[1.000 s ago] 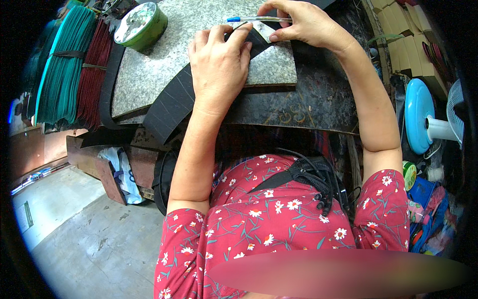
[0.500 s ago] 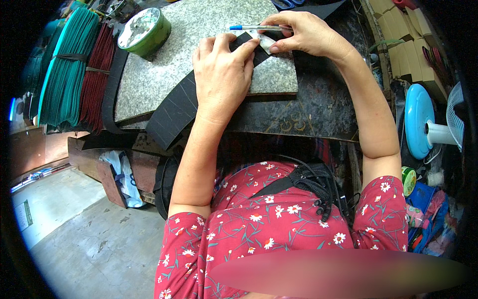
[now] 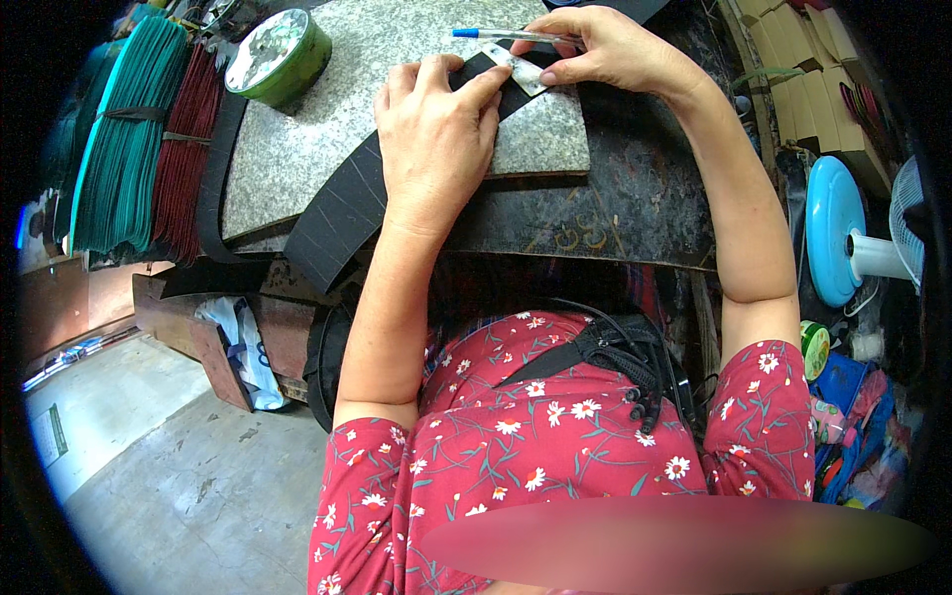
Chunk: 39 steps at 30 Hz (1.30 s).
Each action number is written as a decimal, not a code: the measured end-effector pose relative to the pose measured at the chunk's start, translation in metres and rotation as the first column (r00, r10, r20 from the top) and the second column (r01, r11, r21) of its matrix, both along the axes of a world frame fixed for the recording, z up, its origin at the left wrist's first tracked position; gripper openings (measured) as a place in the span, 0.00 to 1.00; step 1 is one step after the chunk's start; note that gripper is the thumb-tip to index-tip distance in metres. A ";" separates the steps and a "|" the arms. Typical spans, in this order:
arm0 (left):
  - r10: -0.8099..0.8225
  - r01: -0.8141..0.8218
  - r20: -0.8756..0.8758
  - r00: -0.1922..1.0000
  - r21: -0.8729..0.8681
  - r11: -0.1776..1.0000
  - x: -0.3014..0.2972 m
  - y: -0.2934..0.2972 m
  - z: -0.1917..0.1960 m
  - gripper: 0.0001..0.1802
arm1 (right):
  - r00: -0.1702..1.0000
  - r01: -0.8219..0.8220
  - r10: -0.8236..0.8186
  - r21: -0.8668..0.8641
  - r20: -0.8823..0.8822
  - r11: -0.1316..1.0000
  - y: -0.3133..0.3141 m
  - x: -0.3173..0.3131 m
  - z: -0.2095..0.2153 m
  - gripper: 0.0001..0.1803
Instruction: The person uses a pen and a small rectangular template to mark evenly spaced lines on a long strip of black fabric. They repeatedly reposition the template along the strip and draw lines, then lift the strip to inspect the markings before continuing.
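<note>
A long black strip with faint pale lines across it lies slantwise over a speckled grey slab. A small pale rectangular plate rests on the strip's far part. My left hand presses down on the strip with bent fingers, its thumb and forefinger reaching the plate's near edge. My right hand pinches the plate's right end. A clear pen with a blue end is tucked in the right hand's fingers, pointing left. Its other end is hidden by the fingers.
A green round tub stands on the slab's far left. Banded stacks of teal sheets and dark red sheets lie beyond it. The slab sits on a dark worktable. A blue and white fan stands at the right.
The pale plate has turned and now lies slanted along the strip, more of it showing. Both hands have shifted slightly, and the pen remains in the right hand.
</note>
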<state>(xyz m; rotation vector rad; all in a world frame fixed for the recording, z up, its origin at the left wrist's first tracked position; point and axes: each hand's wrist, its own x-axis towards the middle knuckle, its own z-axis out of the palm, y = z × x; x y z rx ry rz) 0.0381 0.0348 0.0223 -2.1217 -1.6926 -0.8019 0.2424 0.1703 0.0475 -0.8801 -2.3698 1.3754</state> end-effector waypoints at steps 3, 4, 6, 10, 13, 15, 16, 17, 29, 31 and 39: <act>0.000 0.000 0.006 1.000 -0.010 1.000 0.000 0.000 -0.001 0.15 | 0.997 -0.012 0.011 -0.008 -0.070 1.000 -0.002 -0.002 0.001 0.27; 0.000 0.000 0.004 1.000 -0.011 1.000 0.000 0.000 -0.001 0.15 | 0.992 -0.017 0.014 -0.024 -0.126 1.000 -0.002 -0.003 0.001 0.26; 0.002 -0.002 -0.003 1.000 -0.008 1.000 0.000 0.000 -0.001 0.15 | 0.999 0.002 -0.002 -0.006 -0.042 1.000 -0.002 -0.002 0.002 0.25; -0.005 0.005 0.003 1.000 -0.012 1.000 0.000 0.000 -0.001 0.16 | 0.999 -0.002 0.000 0.040 0.044 0.999 -0.001 0.004 0.006 0.23; -0.010 0.010 0.010 1.000 0.000 1.000 0.000 0.001 -0.002 0.15 | 0.998 -0.047 0.028 0.423 0.050 0.905 -0.001 0.001 0.002 0.24; -0.023 0.023 0.017 1.000 0.029 0.999 0.000 0.002 -0.003 0.15 | 0.999 -0.014 0.006 0.234 0.037 0.972 0.001 0.001 -0.002 0.20; -0.047 0.047 -0.007 0.999 0.030 0.998 -0.001 0.004 -0.003 0.14 | 0.999 0.002 -0.007 0.135 0.031 0.991 0.003 0.003 -0.003 0.19; -0.074 0.075 -0.032 0.997 0.039 0.996 -0.003 0.007 -0.002 0.14 | 0.999 0.037 -0.036 0.057 -0.015 0.998 0.004 0.001 -0.007 0.16; -0.007 0.009 0.049 0.999 -0.028 1.000 0.014 0.016 0.007 0.17 | 0.761 0.279 -0.367 -0.241 -0.535 0.930 0.009 -0.018 -0.029 0.08; -0.028 0.026 0.066 0.997 0.034 0.999 0.014 0.016 0.005 0.17 | 0.799 0.302 -0.322 -0.124 -0.508 0.945 0.003 -0.022 -0.030 0.05; -0.017 0.021 0.100 0.995 -0.046 0.999 0.014 0.014 0.005 0.19 | 0.847 0.358 -0.209 0.234 -0.489 0.904 -0.003 -0.036 -0.031 0.07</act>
